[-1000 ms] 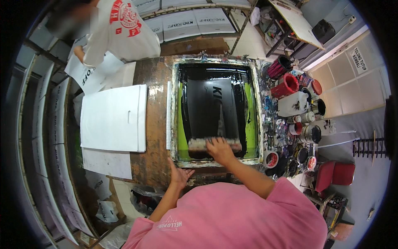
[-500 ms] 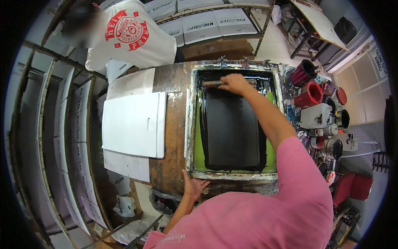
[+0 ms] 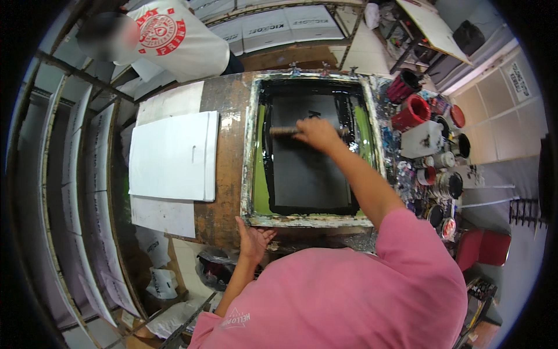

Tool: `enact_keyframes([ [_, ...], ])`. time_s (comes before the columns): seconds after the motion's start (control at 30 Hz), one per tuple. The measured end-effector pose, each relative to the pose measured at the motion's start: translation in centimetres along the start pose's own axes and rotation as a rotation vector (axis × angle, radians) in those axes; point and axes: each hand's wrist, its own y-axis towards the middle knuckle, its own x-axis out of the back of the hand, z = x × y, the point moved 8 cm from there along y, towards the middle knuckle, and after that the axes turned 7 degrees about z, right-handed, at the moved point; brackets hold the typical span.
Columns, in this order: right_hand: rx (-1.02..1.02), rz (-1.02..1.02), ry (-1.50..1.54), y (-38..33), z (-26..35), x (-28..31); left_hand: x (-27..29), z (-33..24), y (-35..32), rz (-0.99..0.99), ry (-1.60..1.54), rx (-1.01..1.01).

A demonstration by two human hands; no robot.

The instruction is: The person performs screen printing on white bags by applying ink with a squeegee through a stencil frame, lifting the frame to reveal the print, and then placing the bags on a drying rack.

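Note:
A screen-printing frame (image 3: pixel 247 174) lies on the worktable, its mesh green at the sides and dark with wet black ink in the middle. My right hand (image 3: pixel 317 135) is closed round a squeegee (image 3: pixel 282 131), which lies crosswise in the far half of the screen. Part of its handle is hidden by the hand. Beyond the squeegee a dark printed shape shows through the mesh. At the near left corner of the frame is my left hand (image 3: pixel 254 239), its fingers stretched out and its thumb up against the edge.
On the wooden table (image 3: pixel 228 151), left of the frame, lies a stack of white bags (image 3: pixel 168 157). Ink tubs (image 3: pixel 410 113) and cans crowd the right side. Racks (image 3: pixel 110 215) with white printed bags stand at left and behind. Another person (image 3: pixel 186 46) stands at the far left.
My right hand has drawn the squeegee toward me across the screen, baring the mesh beyond it. My left hand stays by the near left corner. The whole view has shifted a little.

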Motion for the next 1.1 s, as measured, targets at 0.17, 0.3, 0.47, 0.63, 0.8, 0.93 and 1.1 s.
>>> enact_keyframes([
  [0.17, -0.095, 0.078, 0.087, -13.2, 9.7, 1.2, 0.1, -0.4, -0.2, 0.063, 0.001, -0.008],
  [0.3, -0.132, 0.153, 0.072, -18.8, 15.0, 4.5, -1.6, -1.7, -1.3, 0.119, -0.012, -0.073],
  [0.47, -0.107, 0.042, -0.051, -19.0, 17.0, 10.7, -5.3, -6.1, -4.6, 0.224, -0.014, -0.173],
  [0.63, -0.170, -0.293, -0.258, -16.6, 18.6, 20.4, -12.3, -13.9, -8.8, 0.623, -0.139, -0.286],
  [0.8, -0.126, -0.579, -0.299, -13.6, 18.2, 26.8, -17.7, -18.7, -10.5, 0.749, -0.295, -0.389],
  [0.93, -0.151, -0.524, -0.292, -12.5, 17.3, 27.1, -16.8, -17.8, -8.9, 0.857, -0.185, -0.394],
  [1.1, -0.104, -0.606, -0.303, -11.9, 17.4, 28.8, -8.1, -12.2, 0.1, 0.041, 1.548, -0.723],
])
